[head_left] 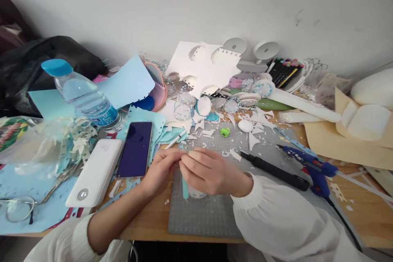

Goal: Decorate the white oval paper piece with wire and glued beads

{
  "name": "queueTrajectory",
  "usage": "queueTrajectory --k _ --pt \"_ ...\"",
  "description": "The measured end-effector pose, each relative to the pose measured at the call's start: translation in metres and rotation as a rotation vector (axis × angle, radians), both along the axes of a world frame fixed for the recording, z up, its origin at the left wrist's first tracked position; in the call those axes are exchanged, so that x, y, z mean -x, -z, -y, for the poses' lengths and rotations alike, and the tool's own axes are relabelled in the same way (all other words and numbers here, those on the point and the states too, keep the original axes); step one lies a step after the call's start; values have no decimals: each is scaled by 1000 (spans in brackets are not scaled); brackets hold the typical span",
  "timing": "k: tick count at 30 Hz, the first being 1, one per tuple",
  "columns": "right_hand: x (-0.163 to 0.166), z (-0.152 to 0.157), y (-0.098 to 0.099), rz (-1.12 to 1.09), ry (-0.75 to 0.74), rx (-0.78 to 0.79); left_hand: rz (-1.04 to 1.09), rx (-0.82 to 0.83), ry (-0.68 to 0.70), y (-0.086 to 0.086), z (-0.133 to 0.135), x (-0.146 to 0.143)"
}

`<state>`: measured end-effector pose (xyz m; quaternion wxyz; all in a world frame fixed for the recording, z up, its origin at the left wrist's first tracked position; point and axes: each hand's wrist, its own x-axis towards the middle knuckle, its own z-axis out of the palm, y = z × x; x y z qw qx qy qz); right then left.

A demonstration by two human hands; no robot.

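My left hand (162, 168) and my right hand (211, 172) meet fingertip to fingertip over the grey cutting mat (202, 217). Both are closed in a pinch on a narrow teal paper strip (185, 188), whose lower end hangs below my fingers. What exactly lies between the fingertips is partly hidden. Beneath my right hand, a round pale disc (197, 193) with a dotted rim shows in part. A bright green pencil sharpener-like piece (225, 132) and a white egg-shaped object (245, 126) sit beyond the hands among white paper scraps.
A black pen-like cutter (274, 170) and a blue glue gun (319, 172) lie on the right. To the left are a phone (135, 149), a white power bank (95, 174), a water bottle (89, 98) and glasses (20, 208). Cut white card (204, 65) leans behind.
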<state>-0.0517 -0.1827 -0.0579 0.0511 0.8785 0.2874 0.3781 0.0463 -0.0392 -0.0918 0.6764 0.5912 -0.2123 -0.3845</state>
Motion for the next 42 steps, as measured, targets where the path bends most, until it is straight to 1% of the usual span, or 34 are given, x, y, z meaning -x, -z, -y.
queueTrajectory --k 2,4,5,7,9,10,12,14,16,18,20,25,29,34,39,42 --pt "10 8 1 16 -21 -78 107 -23 70 -3 -3 1" --pt "21 18 5 15 4 -246 340 -30 170 -7 -6 0" --pt "27 23 9 18 41 -373 481 -23 230 -8 -7 -1" --pt "36 30 20 40 150 -691 745 -8 344 -10 -8 -4" --pt "42 34 34 55 245 -1014 972 -34 463 -9 -6 -6" --pt "43 35 41 45 281 -1151 1064 -54 517 -8 -5 -6" --pt "44 33 51 -13 323 -1356 1184 -81 604 -6 -2 -5" --pt "43 31 56 -101 327 -1476 1254 -93 652 -3 -1 -4" --pt "42 28 55 -161 297 -1532 1311 -122 666 -1 -1 -3" --pt "42 27 51 -167 265 -1559 1340 -149 663 1 -2 -3" --pt "43 27 47 -155 254 -1567 1337 -141 645 2 -4 -3" --pt "50 28 38 -121 280 -1537 1320 8 593 4 -9 -2" --pt "55 25 32 -116 243 -1504 1379 91 581 5 -14 -1" --pt "59 18 29 -139 203 -1506 1415 226 556 5 -15 -1" --pt "62 15 27 -172 168 -1508 1403 253 548 2 -11 0" --pt "62 15 26 -177 174 -1459 1425 260 548 0 -9 1"
